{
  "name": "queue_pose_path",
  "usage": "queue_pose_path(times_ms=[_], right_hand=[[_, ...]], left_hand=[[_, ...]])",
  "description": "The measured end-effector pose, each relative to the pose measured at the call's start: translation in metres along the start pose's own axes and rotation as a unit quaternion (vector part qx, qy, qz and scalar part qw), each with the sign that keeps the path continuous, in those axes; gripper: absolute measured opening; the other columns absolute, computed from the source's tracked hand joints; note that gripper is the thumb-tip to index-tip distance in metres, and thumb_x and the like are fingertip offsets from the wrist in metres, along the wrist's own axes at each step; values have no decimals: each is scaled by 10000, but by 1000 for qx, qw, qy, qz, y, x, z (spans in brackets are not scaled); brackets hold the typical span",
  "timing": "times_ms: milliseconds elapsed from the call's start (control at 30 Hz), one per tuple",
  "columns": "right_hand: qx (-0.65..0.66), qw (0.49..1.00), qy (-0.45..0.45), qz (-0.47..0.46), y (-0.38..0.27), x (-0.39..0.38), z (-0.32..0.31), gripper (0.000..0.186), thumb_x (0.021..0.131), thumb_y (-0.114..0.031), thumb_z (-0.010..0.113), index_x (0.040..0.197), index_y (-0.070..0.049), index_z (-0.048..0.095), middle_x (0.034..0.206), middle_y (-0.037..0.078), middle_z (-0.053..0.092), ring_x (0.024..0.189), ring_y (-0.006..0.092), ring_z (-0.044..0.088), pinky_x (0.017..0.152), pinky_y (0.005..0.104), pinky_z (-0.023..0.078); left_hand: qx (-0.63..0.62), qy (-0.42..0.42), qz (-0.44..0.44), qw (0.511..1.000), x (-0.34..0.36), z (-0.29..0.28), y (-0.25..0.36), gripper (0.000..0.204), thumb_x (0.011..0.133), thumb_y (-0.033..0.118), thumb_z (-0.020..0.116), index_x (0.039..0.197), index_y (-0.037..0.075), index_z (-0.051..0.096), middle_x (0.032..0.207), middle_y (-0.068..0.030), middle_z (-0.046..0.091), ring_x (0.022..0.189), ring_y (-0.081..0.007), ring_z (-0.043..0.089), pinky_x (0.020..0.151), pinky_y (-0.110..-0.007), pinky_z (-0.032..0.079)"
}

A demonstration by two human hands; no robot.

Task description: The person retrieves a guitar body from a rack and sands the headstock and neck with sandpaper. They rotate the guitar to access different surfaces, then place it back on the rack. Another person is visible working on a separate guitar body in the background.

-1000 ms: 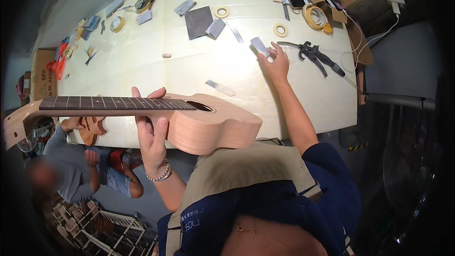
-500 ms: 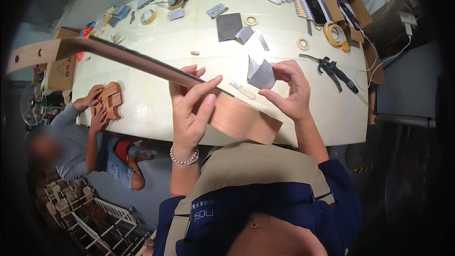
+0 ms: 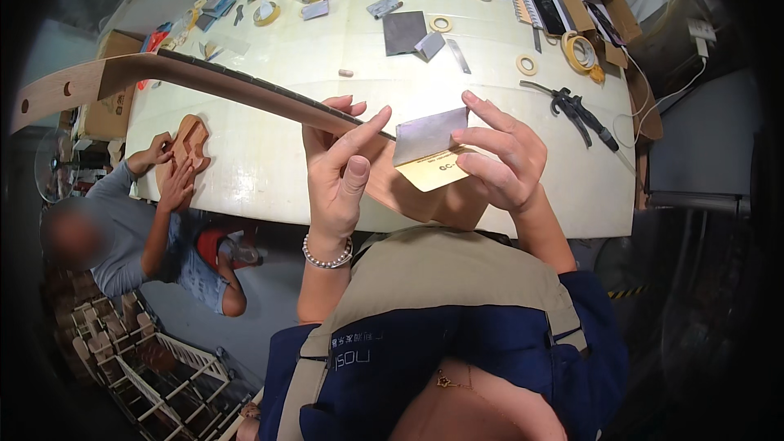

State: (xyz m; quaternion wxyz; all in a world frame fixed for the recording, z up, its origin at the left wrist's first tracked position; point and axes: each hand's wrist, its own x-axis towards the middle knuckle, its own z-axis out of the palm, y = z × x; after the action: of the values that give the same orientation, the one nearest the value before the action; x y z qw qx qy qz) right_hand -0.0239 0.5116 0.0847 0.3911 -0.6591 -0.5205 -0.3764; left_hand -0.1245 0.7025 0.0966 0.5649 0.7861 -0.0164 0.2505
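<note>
My left hand is closed around the neck of an unfinished pale wooden small guitar, which is tilted with its dark fretboard turned away from me and its headstock reaching far left. My right hand grips a folded sheet of sandpaper, grey on the upper flap and yellow on the lower, printed flap, in front of the guitar body, which it partly hides.
The cream worktable holds tape rolls, grey sheets, a black air gun, a phone and a cardboard box. At left, a co-worker's hands hold a carved wooden body; a rack stands below.
The guitar has rolled over and its headstock end has risen. My right hand has brought the sandpaper from the back of the table toward me, and the sheet is now opened out at the fold.
</note>
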Motion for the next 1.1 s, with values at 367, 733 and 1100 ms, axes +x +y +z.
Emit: queue_pose_path(times_ms=[367,733,1100], right_hand=[[71,973,47,213,1,-11,7,422,648,-27,748,1017,-93,555,1045,77,593,936,264,618,698,314,551],[355,533,35,767,62,-170,40,438,744,-53,715,1133,12,527,937,73,618,777,106,590,656,209,482],[291,602,67,740,189,-151,81,255,829,-95,654,1041,-22,531,748,2,604,553,68,549,515,175,431]], left_hand=[[129,23,41,990,-3,-1,-2,342,797,37,628,1139,44,629,1229,-135,395,1074,-235,483,928,-339,404],[-72,130,-78,986,-1,11,-14,952,796,-14,574,1414,106,-140,1277,-234,408,1137,-297,493,980,-402,379],[-99,107,-158,977,7,2,-12,861,843,42,564,1436,129,-55,1245,-240,444,1147,-310,490,1013,-425,354]])
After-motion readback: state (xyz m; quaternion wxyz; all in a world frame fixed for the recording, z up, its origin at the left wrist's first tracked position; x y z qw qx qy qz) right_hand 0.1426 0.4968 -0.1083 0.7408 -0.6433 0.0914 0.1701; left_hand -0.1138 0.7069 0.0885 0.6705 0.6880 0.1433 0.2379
